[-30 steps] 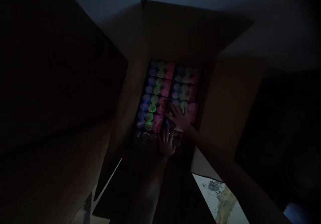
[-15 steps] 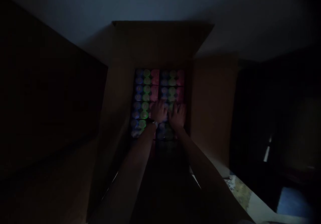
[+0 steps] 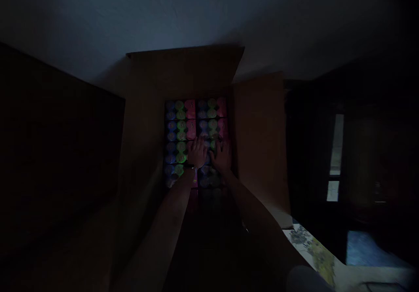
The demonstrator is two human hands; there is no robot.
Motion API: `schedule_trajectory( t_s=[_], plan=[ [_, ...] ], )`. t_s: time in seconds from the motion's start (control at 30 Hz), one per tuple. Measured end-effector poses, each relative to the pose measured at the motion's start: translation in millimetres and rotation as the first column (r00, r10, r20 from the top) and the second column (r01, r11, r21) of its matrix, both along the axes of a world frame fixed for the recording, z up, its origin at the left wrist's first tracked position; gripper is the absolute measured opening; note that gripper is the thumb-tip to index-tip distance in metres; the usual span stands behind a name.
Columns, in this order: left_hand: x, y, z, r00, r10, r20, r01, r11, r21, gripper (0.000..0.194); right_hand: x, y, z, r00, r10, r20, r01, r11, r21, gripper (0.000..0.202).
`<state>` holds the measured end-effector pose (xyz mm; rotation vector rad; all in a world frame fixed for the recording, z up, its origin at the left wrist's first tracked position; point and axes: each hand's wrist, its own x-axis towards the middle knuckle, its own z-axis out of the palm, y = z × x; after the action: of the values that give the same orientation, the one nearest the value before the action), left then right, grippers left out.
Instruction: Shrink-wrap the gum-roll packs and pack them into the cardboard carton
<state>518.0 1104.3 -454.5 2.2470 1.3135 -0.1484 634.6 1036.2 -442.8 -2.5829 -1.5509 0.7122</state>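
Note:
Deep inside a tall cardboard box [image 3: 260, 139], shrink-wrapped-looking packs [image 3: 180, 126] lie in two columns, with round blue and green tops and pink sections. Their exact kind is too dark to tell. My left hand [image 3: 197, 153], with a dark band at the wrist, rests on the packs near the seam between the columns, fingers stretched out. Beside it my right hand [image 3: 221, 156] lies on the right column, palm down, with its fingers apart. Neither hand is wrapped around anything. Both hands and forearms cover part of the lower rows, and the near end is in deep shadow.
The box's far flap [image 3: 186, 67] stands up against a pale wall [image 3: 183, 12]. A dark, box-like shape [image 3: 59, 143] fills the left side. At lower right are a patterned surface [image 3: 314, 250] and a blue item [image 3: 369, 248].
The view has shifted, so the box and packs appear further left and slightly lower. Both hands stay on the packs, and my left hand's fingers look straighter and flatter.

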Motion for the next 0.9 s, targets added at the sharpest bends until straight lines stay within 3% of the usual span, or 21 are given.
schedule_trajectory(
  t_s=[0.27, 0.5, 0.63, 0.73, 0.8, 0.87, 0.9],
  plan=[
    [-1, -2, -17.3, 0.999, -0.025, -0.024, 0.025, 1.000, -0.009, 0.060, -1, -2, -10.5, 1.000, 0.008, -0.003, -0.008, 1.000, -0.010, 0.066],
    [-2, -4, -43.3, 0.998, -0.027, -0.055, 0.024, 0.998, -0.051, 0.060, -3, -7, -38.4, 0.999, 0.033, -0.036, -0.033, 0.999, 0.002, 0.064],
    [-1, -6, -38.9, 0.998, -0.025, -0.063, 0.020, 0.997, -0.073, 0.060, -1, -7, -40.1, 0.991, -0.016, -0.130, 0.022, 0.999, 0.047, 0.064],
    [-7, 1, -21.0, 0.998, 0.051, 0.022, -0.048, 0.991, -0.123, 0.061, 2, -4, -20.4, 0.964, -0.073, -0.254, 0.093, 0.993, 0.067, 0.062],
    [-12, 16, -2.4, 0.951, 0.243, 0.191, -0.200, 0.955, -0.220, 0.064, 4, -7, 8.0, 0.915, -0.157, -0.372, 0.216, 0.968, 0.125, 0.060],
    [-13, 36, 20.0, 0.819, 0.478, 0.317, -0.355, 0.856, -0.374, 0.065, 6, -17, 49.3, 0.754, -0.314, -0.578, 0.475, 0.867, 0.149, 0.056],
    [-10, 46, 31.8, 0.749, 0.569, 0.340, -0.403, 0.798, -0.449, 0.063, 6, -25, 73.5, 0.595, -0.414, -0.689, 0.640, 0.763, 0.095, 0.049]
  ],
)
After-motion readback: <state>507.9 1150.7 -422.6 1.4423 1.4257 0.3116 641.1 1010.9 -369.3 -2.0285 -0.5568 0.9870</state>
